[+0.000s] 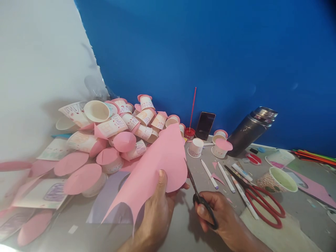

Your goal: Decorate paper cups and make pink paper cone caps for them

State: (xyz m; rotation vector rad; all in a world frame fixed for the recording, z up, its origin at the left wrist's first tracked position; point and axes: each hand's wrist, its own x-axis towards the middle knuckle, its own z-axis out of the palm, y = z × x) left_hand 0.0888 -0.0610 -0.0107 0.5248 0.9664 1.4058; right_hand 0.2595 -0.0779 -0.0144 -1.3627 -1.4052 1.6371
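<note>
My left hand (pixel 157 206) grips a sheet of pink paper (pixel 154 164), its thumb on top and its fingers underneath. Curved pieces have been cut out of the sheet's lower edge, leaving pointed tips. A pair of black-handled scissors (pixel 195 190) is in my right hand (pixel 217 217), with fingers in the handle loops. The scissor blades point up and away, close beside the paper's right edge; whether they touch it I cannot tell. Beneath the pink sheet lies a purple sheet (pixel 105 199), partly covered.
Many decorated paper cups (pixel 111 126) with pink paper tops are heaped at left. Red-handled scissors (pixel 265 206), white markers (pixel 209 174), a patterned cup (pixel 275 180) and a dark flask (pixel 248 133) stand or lie at right. A phone (pixel 206 125) leans against the blue wall (pixel 210 52).
</note>
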